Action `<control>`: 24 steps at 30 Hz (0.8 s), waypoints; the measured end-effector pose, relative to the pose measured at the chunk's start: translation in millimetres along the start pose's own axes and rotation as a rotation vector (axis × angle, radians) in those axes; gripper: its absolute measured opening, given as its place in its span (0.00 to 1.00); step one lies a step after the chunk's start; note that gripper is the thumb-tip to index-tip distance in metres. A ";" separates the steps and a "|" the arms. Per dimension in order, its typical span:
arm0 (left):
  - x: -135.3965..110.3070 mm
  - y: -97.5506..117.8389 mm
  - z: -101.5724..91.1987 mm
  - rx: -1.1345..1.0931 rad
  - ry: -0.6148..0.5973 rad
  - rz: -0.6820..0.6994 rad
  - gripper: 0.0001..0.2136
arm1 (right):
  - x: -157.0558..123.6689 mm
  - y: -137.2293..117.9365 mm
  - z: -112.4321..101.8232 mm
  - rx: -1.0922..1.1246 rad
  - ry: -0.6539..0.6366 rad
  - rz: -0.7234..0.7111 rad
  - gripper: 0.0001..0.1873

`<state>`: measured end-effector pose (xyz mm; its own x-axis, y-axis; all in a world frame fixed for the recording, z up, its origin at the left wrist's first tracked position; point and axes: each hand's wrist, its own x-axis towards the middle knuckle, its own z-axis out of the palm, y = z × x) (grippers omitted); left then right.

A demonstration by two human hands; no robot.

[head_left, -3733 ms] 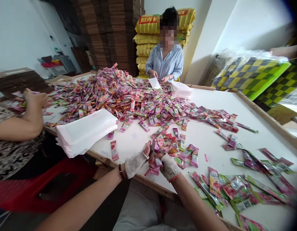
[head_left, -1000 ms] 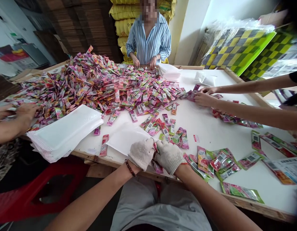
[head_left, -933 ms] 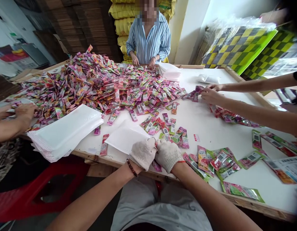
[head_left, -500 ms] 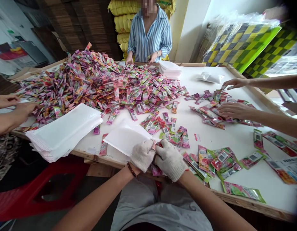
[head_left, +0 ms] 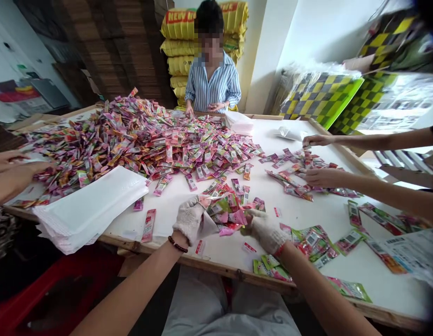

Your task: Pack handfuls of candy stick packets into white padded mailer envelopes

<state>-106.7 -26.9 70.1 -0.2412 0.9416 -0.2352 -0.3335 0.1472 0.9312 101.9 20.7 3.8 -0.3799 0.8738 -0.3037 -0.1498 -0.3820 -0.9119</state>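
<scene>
The gloved left hand [head_left: 190, 220] reaches in over the table [head_left: 309, 212] edge, its fingers closed on the left end of a bunch of sachets [head_left: 226, 211]. The bunch lies between both hands. The gloved right hand [head_left: 268, 233] is loosely spread, with its fingertips touching the bunch's right side.

Around the crowded table
A heap of sachets [head_left: 132, 135] covers the far left half of the table [head_left: 307, 212]. A stack of white bags [head_left: 90, 207] lies at the near left edge, and a smaller white stack [head_left: 239, 122] at the far edge, before a person in a striped shirt [head_left: 212, 86]. Yellow sacks [head_left: 177, 46] and chequered boards [head_left: 321, 95] stand behind. A co-worker's hand [head_left: 321, 177] rests near the right edge.
</scene>
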 end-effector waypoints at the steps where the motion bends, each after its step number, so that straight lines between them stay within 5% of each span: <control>1: -1.7 8.1 6.7 -0.048 -0.009 -0.013 0.12 | 0.3 -7.1 9.8 0.001 -0.049 0.015 0.15; 6: 0.0 53.4 26.9 0.082 0.002 0.049 0.05 | 5.1 -86.1 49.8 -0.342 0.065 -0.086 0.04; 9: 11.7 87.2 23.9 0.360 0.031 0.148 0.09 | 9.1 -139.6 54.8 -0.546 0.105 -0.220 0.03; 12: 22.1 119.4 20.2 0.388 -0.002 0.166 0.11 | 11.9 -175.4 55.6 -0.526 0.100 -0.295 0.04; 16: 24.1 146.3 22.8 0.451 -0.041 0.209 0.10 | 9.4 -198.1 60.0 -0.441 -0.005 -0.341 0.05; 24: 30.3 162.3 21.6 0.610 -0.087 0.226 0.05 | -5.5 -210.6 61.3 -0.409 -0.018 -0.361 0.08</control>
<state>-148.5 32.1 220.2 -0.1612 0.9868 -0.0156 0.2999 0.0640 0.9518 79.6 77.9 214.5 -0.3864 0.9210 0.0503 0.0918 0.0927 -0.9915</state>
